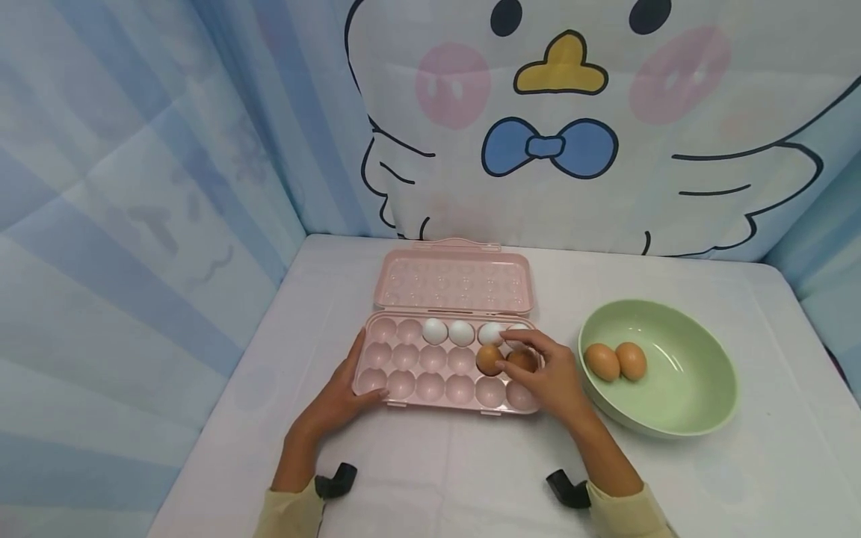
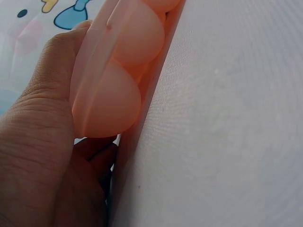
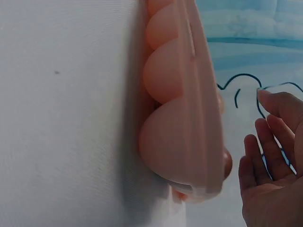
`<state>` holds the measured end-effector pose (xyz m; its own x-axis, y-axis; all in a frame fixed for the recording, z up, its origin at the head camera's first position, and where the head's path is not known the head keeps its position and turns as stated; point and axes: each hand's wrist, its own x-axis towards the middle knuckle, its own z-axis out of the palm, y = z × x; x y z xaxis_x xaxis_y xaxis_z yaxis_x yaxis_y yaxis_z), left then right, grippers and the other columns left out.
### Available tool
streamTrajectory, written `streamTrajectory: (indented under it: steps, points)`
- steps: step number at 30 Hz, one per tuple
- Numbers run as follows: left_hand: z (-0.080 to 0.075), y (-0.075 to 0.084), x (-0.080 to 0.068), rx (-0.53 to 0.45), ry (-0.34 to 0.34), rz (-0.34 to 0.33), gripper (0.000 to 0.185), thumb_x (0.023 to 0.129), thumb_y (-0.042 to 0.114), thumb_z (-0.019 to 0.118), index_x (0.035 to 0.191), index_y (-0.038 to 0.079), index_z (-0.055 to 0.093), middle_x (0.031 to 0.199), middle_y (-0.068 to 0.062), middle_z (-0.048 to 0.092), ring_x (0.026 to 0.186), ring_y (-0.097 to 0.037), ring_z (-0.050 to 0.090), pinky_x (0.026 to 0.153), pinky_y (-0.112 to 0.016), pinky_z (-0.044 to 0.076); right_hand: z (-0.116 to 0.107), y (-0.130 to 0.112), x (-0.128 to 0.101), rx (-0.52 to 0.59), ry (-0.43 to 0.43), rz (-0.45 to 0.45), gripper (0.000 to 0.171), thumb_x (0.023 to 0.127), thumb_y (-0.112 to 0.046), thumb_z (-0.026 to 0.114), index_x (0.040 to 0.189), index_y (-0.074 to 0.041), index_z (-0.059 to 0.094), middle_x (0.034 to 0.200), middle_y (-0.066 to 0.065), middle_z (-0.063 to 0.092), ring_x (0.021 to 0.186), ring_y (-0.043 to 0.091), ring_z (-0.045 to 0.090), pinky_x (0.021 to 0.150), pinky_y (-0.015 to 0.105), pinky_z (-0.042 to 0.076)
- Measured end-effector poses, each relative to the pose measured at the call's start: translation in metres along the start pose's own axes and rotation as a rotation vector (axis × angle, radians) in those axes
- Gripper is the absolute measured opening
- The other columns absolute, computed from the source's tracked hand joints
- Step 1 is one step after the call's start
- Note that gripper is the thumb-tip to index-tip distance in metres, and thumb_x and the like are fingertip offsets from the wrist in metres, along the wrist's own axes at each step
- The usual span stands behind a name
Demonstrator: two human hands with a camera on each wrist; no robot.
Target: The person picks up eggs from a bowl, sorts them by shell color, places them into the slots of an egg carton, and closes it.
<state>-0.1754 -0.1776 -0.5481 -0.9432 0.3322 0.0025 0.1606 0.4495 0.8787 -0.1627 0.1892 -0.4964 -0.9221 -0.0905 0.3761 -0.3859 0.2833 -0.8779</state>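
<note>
On the white table (image 1: 430, 471), a pink egg carton (image 1: 430, 387) lies with its lid (image 1: 454, 280) folded back. The left hand (image 1: 339, 397) grasps the carton's left end, thumb at the rim. The right hand (image 1: 554, 372), released and loosely extended, is over two brown eggs (image 1: 488, 360) seated in the middle row; contact cannot be told. Four white eggs (image 1: 461, 332) occupy the back row. To the right, a green bowl (image 1: 693, 400) contains two loose eggs (image 1: 602, 362), both brown.

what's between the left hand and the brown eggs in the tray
The head view shows four empty cups in the pink tray, along its middle row.
</note>
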Motion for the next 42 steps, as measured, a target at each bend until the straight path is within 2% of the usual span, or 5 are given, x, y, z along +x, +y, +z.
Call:
streamTrajectory:
  steps: [9,21,26,38,42]
  points:
    - [0.001,0.0,-0.001,-0.005,0.0,0.002,0.116,0.087,0.038,0.082,0.168,0.031,-0.002,0.172,0.001,0.013,0.155,-0.025,0.017,0.121,-0.055,0.014,-0.027,-0.018,-0.006,0.077,0.039,0.01,0.045,0.084,0.009,0.081,0.127,0.001,0.069,0.127,0.022,0.067,0.123,0.015,0.059,0.102,0.026,0.047]
    - [-0.002,0.003,-0.004,0.021,0.011,-0.003,0.117,0.087,0.041,0.082,0.168,0.031,-0.002,0.172,-0.002,0.014,0.155,-0.026,0.018,0.121,-0.055,0.016,-0.093,-0.019,-0.026,-0.169,0.173,0.165,0.043,0.091,-0.005,0.08,0.131,0.0,0.066,0.128,0.013,0.066,0.106,0.017,0.066,0.088,0.016,0.052]
    - [-0.003,0.004,-0.003,0.023,0.01,-0.004,0.117,0.087,0.041,0.082,0.167,0.032,-0.002,0.172,-0.001,0.014,0.155,-0.025,0.018,0.121,-0.055,0.016,-0.117,-0.017,-0.031,-0.314,0.201,0.256,0.048,0.094,-0.016,0.079,0.136,0.0,0.061,0.129,0.011,0.064,0.104,0.006,0.063,0.086,0.009,0.048]
    - [-0.001,0.003,-0.002,0.006,0.016,-0.003,0.116,0.088,0.039,0.081,0.168,0.026,-0.002,0.172,-0.006,0.013,0.155,-0.03,0.019,0.121,-0.056,0.015,-0.123,-0.016,-0.032,-0.356,0.095,0.443,0.054,0.095,-0.022,0.078,0.14,0.0,0.057,0.132,0.021,0.064,0.107,0.008,0.062,0.078,0.01,0.045]
    - [0.001,0.003,-0.001,0.008,0.01,-0.013,0.116,0.088,0.041,0.08,0.168,0.027,-0.003,0.172,-0.005,0.012,0.155,-0.029,0.017,0.121,-0.055,0.013,-0.122,-0.017,-0.031,-0.367,0.043,0.462,0.054,0.095,-0.022,0.078,0.139,0.001,0.058,0.131,0.022,0.066,0.112,0.021,0.065,0.079,0.012,0.045]
